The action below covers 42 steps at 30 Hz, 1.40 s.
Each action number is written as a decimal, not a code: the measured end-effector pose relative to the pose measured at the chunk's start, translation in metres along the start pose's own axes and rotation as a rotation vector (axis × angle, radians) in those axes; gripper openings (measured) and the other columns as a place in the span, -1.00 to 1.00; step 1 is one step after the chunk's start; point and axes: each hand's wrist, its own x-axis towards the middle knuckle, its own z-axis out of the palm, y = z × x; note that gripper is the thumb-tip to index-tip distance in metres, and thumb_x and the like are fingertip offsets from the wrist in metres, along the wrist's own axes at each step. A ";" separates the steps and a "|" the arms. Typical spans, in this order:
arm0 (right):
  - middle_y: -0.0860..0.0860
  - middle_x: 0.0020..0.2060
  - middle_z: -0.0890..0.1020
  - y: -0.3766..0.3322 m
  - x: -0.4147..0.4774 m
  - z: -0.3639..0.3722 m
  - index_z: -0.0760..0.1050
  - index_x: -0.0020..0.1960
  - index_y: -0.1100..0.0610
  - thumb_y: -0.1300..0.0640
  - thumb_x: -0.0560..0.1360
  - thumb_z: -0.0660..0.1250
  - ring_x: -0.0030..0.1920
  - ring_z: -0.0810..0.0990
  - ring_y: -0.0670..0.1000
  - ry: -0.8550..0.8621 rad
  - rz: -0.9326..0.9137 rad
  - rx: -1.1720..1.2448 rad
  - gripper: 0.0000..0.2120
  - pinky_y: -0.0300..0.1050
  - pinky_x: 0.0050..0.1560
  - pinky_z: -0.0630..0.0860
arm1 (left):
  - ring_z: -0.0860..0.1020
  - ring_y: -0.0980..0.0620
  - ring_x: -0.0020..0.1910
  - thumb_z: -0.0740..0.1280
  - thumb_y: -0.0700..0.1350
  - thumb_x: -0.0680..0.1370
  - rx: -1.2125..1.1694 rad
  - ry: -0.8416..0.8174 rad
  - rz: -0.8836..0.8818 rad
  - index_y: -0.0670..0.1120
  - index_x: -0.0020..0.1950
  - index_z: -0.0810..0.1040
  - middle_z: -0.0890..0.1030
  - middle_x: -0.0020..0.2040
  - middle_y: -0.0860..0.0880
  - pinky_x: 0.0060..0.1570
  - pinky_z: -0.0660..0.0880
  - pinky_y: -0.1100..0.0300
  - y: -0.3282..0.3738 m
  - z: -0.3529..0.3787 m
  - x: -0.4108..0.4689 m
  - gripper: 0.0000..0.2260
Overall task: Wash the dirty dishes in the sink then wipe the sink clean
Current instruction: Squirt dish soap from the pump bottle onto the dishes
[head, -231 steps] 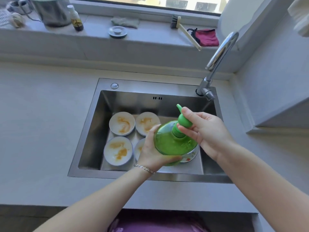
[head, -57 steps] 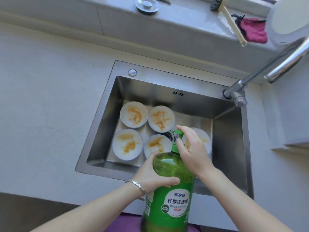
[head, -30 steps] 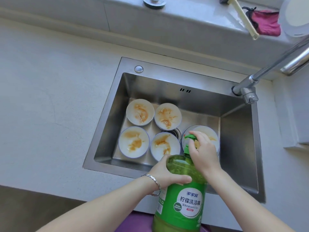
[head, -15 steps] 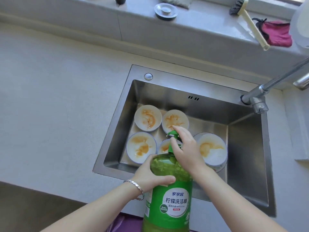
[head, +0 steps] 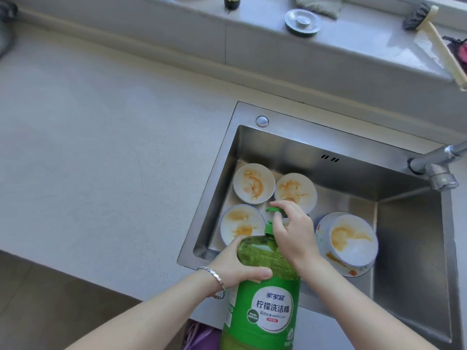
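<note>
A pale grey counter [head: 101, 160] holds a steel sink [head: 353, 138] set into its right part. A round metal button [head: 262, 121] sits on the sink's back rim, and the faucet base [head: 429, 165] stands at its back right corner.

On the basin floor lie orange-stained dishes:
- two bowls at the back [head: 254, 183] [head: 295, 189]
- one bowl at front left [head: 240, 223]
- a larger bowl [head: 353, 239] on a patterned plate [head: 350, 271] at the right

Behind the counter a raised ledge [head: 252, 18] carries:
- a dark bottle [head: 232, 2]
- a grey cloth [head: 318, 5]
- a metal drain strainer [head: 302, 22]
- a cream-handled brush [head: 439, 44]
- a red cloth [head: 460, 49] at the frame's edge
</note>
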 end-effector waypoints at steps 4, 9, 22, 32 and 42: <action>0.06 0.13 0.58 0.006 -0.001 -0.002 0.54 0.17 0.21 0.34 0.48 0.23 0.20 0.49 0.01 -0.016 0.018 -0.050 -0.70 -0.58 0.07 0.14 | 0.62 0.09 0.02 0.60 0.09 0.06 -0.009 -0.033 -0.021 -0.02 0.37 0.28 0.62 0.09 0.00 0.08 0.56 0.06 0.003 0.002 0.007 -0.05; 0.00 0.34 0.39 0.008 0.001 0.002 0.32 0.39 0.18 0.23 0.53 0.20 0.37 0.30 -0.07 -0.113 0.012 -0.033 -0.57 -0.42 0.28 0.12 | 0.64 0.10 -0.02 0.59 0.09 0.05 -0.023 -0.033 -0.029 -0.04 0.35 0.29 0.63 0.07 0.00 0.05 0.58 0.08 0.005 0.001 0.010 -0.06; 0.03 0.26 0.45 0.015 0.001 -0.018 0.37 0.34 0.20 0.25 0.52 0.24 0.22 0.34 -0.16 -0.027 0.001 0.003 -0.61 -0.65 0.12 0.07 | 0.65 0.11 -0.08 0.61 -0.03 0.13 -0.040 -0.073 0.032 0.08 0.12 0.42 0.67 -0.04 0.05 -0.18 0.58 0.24 0.017 0.013 0.015 -0.37; -0.01 0.22 0.48 0.097 -0.026 -0.139 0.42 0.28 0.14 0.28 0.51 0.24 0.21 0.40 -0.11 0.214 0.140 -0.001 -0.65 -0.46 0.16 0.23 | 0.53 0.36 -0.04 0.56 0.18 0.02 0.212 -0.222 0.121 0.16 0.21 0.32 0.55 0.00 0.23 -0.14 0.46 0.47 0.059 0.139 0.055 -0.18; 0.02 0.12 0.54 0.166 -0.046 -0.179 0.50 0.18 0.18 0.28 0.50 0.25 0.08 0.43 -0.14 0.208 0.280 0.013 -0.74 -0.45 0.05 0.23 | 0.62 0.26 -0.11 0.59 0.10 0.03 0.126 -0.257 0.008 0.15 0.11 0.40 0.64 -0.03 0.12 -0.19 0.54 0.36 0.045 0.220 0.075 -0.29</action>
